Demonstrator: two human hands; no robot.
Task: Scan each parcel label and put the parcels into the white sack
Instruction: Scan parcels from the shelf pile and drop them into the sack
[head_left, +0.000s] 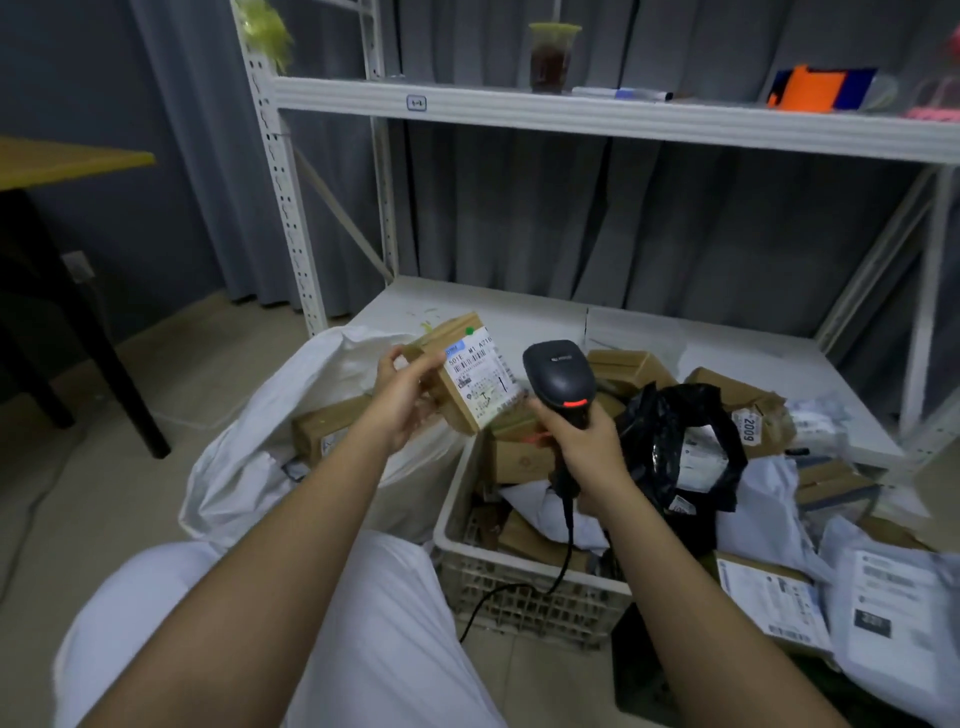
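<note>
Item: your left hand (402, 400) gripped the small brown cardboard parcel (464, 373); right hand (584, 447) clenched the black handheld scanner (560, 378) at its three o'clock; best square the label.

Dim indoor light, soft blur, bowed edges

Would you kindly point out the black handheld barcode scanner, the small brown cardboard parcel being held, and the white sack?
black handheld barcode scanner (560, 375): head view, on its rounded head.
small brown cardboard parcel (480, 375): head view, on its white label.
white sack (244, 462): head view, on its outer fabric wall.
</note>
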